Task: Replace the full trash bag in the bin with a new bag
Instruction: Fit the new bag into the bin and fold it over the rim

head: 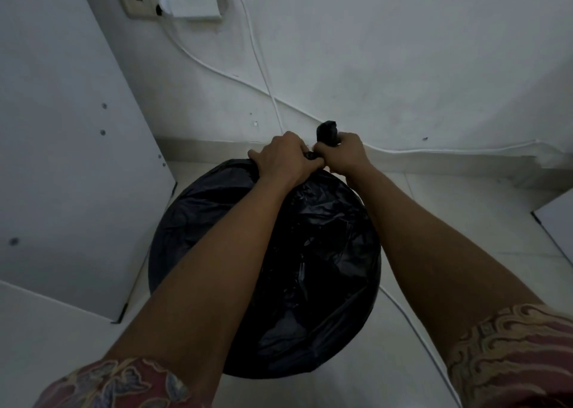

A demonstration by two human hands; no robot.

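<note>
A full black trash bag [313, 252] bulges below my arms and hides the bin beneath it. Its gathered top is bunched at the far side. My left hand [283, 156] grips the bag's gathered neck, fingers curled round it. Right beside it, my right hand [342, 154] grips the other twisted end of the bag, whose black tip [326, 131] sticks up above my fist. The two hands touch each other.
A white cabinet panel [62, 159] stands close on the left. White cables [257, 63] run down the wall from a socket and plug [173, 1] and along the tiled floor [465, 221] on the right. Another white panel edge [555, 221] shows at far right.
</note>
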